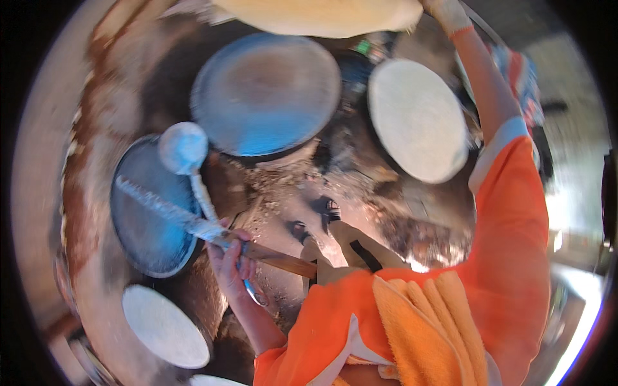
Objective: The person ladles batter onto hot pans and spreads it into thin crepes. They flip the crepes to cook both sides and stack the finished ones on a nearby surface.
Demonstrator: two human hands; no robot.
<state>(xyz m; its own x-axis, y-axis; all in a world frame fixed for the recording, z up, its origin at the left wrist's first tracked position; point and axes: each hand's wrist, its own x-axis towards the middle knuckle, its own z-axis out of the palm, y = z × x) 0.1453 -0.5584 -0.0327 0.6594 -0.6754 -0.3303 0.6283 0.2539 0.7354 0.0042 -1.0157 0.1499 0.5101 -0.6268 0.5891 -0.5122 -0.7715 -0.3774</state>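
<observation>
My left hand point(228, 260) is closed round a batter-coated ladle point(183, 147) and a long wooden spreading stick point(280, 258) with white batter on its far end. Both reach out over a dark round griddle point(154, 241) on the left. My right arm stretches to the far right, where my right hand point(445, 14), in what looks like a pale glove with an orange cuff, grips the end of a large thin flatbread point(322, 18). The flatbread lies beyond a bare round griddle point(267, 96); its far part is cut off by the frame. Motion blurs my right fingers.
Pale batter or flatbread covers a round griddle point(418, 122) at the right and another point(166, 327) at the lower left. A curved earthen ledge point(106, 270) surrounds the griddles. Bits of debris litter the floor point(283, 199) by my feet. A striped cloth point(520, 80) lies past my right arm.
</observation>
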